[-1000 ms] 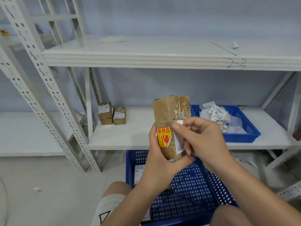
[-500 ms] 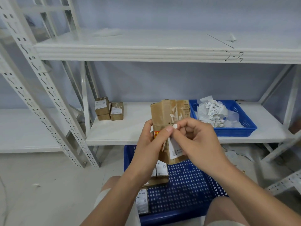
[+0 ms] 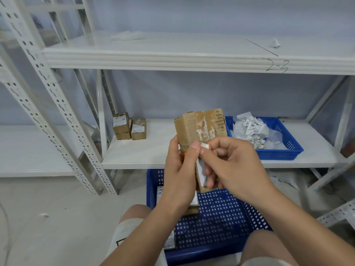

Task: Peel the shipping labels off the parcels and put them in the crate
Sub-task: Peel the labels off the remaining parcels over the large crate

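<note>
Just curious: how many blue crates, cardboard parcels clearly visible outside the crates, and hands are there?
Blue crates: 2, shelf crate, lower crate
Parcels outside crates: 4, held parcel, top shelf parcel, bottom shelf parcel, right shelf parcel
Hands: 2, left hand gripping the held parcel, right hand pinching its label
Total: 8

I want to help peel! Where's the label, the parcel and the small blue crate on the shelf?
label (image 3: 201,173): head view, loose lower part.
parcel (image 3: 192,125): head view, upper face.
small blue crate (image 3: 278,154): head view, front wall.

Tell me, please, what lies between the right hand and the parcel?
The white label, partly peeled off the parcel, pinched by the right hand; head view.
</note>
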